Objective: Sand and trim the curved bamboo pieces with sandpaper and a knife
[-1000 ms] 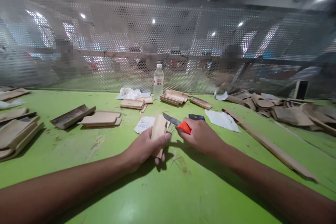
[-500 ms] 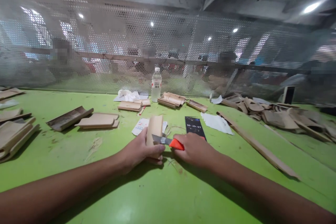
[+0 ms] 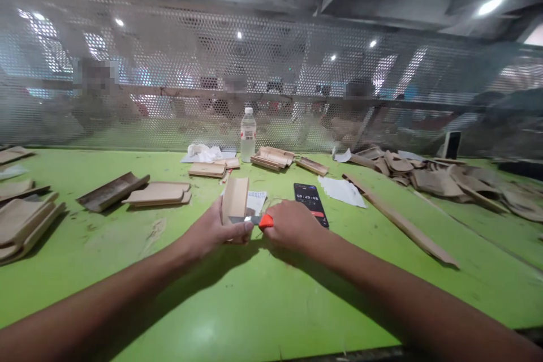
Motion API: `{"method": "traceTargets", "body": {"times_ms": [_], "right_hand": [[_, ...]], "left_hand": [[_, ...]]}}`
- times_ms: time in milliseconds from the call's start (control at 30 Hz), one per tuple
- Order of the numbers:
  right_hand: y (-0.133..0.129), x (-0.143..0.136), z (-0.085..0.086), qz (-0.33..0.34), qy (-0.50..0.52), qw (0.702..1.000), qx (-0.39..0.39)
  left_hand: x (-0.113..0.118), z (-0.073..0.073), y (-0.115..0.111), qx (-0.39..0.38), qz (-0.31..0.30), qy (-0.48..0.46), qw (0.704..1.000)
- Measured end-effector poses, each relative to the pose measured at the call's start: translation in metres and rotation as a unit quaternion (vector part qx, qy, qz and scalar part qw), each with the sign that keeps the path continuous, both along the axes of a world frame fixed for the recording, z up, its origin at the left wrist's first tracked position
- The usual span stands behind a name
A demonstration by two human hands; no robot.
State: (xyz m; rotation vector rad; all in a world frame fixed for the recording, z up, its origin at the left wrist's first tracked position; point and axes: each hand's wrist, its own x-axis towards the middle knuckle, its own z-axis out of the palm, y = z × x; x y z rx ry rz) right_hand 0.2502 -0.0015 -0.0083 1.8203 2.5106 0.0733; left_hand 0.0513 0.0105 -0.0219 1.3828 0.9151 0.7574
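My left hand [image 3: 220, 225] grips a pale, trough-shaped piece [image 3: 235, 198], apparently bamboo or bark, held upright above the green table. Closed around an orange handle, my right hand [image 3: 294, 223] holds a utility knife [image 3: 266, 222]. The grey blade lies across the lower part of the piece, close to my left thumb. Whether the edge bites into the surface cannot be made out. Behind the piece lies a printed paper [image 3: 256, 202], partly covered. A phone [image 3: 311, 203] with a running timer rests just beyond my right hand.
A water bottle [image 3: 248, 136] stands at the back before a perforated screen [image 3: 169, 68]. Similar curved pieces [image 3: 158, 193] lie on the left, with a stack [image 3: 25, 223] at the edge. A heap of pieces [image 3: 441, 178] and a long strip [image 3: 403, 220] are on the right.
Both hands have shifted slightly left in view along with the piece and the knife. The blade has gone from slanting across the piece to lying nearly level, lower on it.
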Motion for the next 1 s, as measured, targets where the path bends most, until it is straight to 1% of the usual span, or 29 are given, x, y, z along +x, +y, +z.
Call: {"method": "traceTargets", "body": {"times_ms": [133, 200, 300, 500, 667, 800, 1000], "right_hand": [[0.004, -0.006, -0.007, -0.010, -0.018, 1.000, 0.013], [0.003, -0.008, -0.009, -0.015, -0.021, 0.999, 0.019], [0.004, -0.010, -0.011, -0.021, -0.022, 0.999, 0.031], [0.011, -0.012, -0.012, -0.038, -0.019, 0.998, 0.047], [0.017, -0.008, -0.009, -0.060, -0.004, 0.997, 0.053], [0.019, -0.003, -0.010, -0.059, 0.007, 0.997, 0.045], [0.018, 0.002, -0.016, -0.040, 0.014, 0.999, 0.028]], "left_hand": [[-0.001, -0.013, 0.004, 0.020, 0.008, -0.020, 1.000], [-0.001, -0.017, 0.004, 0.025, 0.012, -0.024, 0.999], [-0.002, -0.019, 0.004, 0.020, 0.012, -0.013, 1.000], [-0.004, -0.024, 0.006, -0.005, 0.036, 0.005, 0.999], [-0.003, -0.020, 0.002, 0.006, 0.041, 0.015, 0.999], [-0.002, -0.016, 0.000, 0.005, 0.024, -0.003, 1.000], [-0.004, -0.017, 0.001, -0.010, 0.009, -0.020, 1.000]]}}
